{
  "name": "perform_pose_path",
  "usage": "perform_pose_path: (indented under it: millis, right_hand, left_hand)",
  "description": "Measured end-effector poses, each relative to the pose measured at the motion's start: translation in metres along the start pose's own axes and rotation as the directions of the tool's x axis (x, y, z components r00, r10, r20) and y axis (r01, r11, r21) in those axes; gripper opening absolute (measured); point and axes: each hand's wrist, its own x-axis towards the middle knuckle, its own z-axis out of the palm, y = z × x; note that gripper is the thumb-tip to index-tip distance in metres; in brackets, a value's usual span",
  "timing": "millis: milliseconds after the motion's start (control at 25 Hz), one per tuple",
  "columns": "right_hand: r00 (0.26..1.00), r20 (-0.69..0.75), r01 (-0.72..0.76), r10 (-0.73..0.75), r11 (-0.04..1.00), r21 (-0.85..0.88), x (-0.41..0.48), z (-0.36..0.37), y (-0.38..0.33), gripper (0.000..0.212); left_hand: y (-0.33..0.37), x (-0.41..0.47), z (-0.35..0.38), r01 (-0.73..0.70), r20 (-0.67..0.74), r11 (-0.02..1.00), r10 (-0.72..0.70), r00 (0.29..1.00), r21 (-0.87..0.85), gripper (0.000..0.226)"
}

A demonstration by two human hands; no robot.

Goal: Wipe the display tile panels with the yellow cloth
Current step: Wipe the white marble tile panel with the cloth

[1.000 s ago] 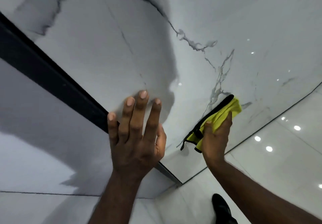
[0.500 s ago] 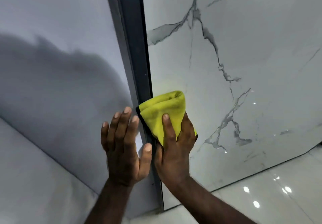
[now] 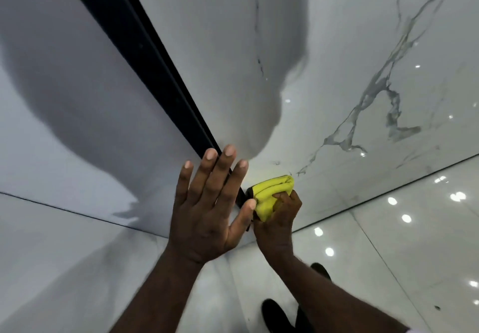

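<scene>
Wiping the marble panel (image 3: pixel 337 60) looks unfinished: right hand (image 3: pixel 278 220) grips the yellow cloth (image 3: pixel 270 192) beside the black strip (image 3: pixel 145 53), left hand (image 3: pixel 207 203) spread.

- My left hand (image 3: pixel 207 203) is flat, its 4 fingers straight and spread over the black divider strip (image 3: pixel 145 55).
- My right hand (image 3: pixel 280 218), just right of that strip, grips the yellow cloth (image 3: pixel 269 192).

The person's forearms are bare down to the left hand (image 3: pixel 207 211) and the right hand (image 3: pixel 281 218), whose fingernails are short and trimmed. A sliver of pale sleeve (image 3: pixel 411 330) edges the right arm. The feet wear black shoes (image 3: pixel 272 312).
</scene>
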Motion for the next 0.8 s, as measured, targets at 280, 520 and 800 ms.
perform_pose_path:
  millis: [280,520,800]
  right_hand:
    - [0.955,-0.092,-0.278,0.283,0.959,0.062,0.032,-0.029,-0.013,0.081]
    - [0.871,-0.413,-0.258,0.265,0.963,0.072,0.137,-0.117,-0.09,0.079]
    - [0.969,-0.047,0.24,-0.243,0.969,-0.063,0.063,-0.064,-0.123,0.097]
  left_hand:
    - [0.008,0.01,-0.003,0.036,0.018,0.999,-0.036,0.999,0.001,0.07]
    - [0.01,0.07,-0.026,0.092,-0.108,0.995,-0.087,0.99,0.044,0.069]
    - [0.014,0.096,-0.038,0.074,-0.187,0.997,-0.079,0.979,-0.034,0.067]
